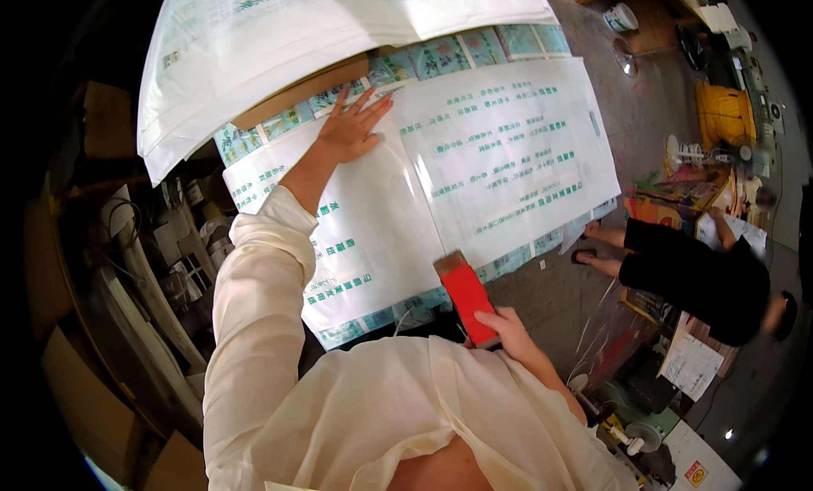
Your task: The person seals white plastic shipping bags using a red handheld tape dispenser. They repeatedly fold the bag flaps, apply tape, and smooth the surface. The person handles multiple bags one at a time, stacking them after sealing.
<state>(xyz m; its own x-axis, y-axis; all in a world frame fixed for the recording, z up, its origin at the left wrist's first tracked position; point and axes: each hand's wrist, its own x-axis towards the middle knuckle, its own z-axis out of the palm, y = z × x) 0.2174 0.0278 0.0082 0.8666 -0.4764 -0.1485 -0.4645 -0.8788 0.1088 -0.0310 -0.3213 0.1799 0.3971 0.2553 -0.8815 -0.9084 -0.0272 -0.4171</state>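
A white sheet with green print (pixel 517 161) lies across the work surface, with a slot-shaped cutout near its right end. Next to it on the left, and meeting it along a seam, is another white printed sheet (pixel 373 212). My left hand (pixel 349 134) rests flat on this one near its far edge, fingers spread. In my right hand (pixel 508 326), close to my body, is a long red block (pixel 470 300) with a brownish far end. That end is at the near edge of the sheets, by the seam; whether it touches them I cannot tell.
White printed sheets (pixel 339 21) bulge up at the far side. Teal printed pieces (pixel 440 57) and brown cardboard (pixel 305 91) show beneath. Boards and boxes (pixel 161 279) crowd the left. At right, a person in black (pixel 703 275) is beside a cluttered table; a white bucket (pixel 621 18) stands farther off.
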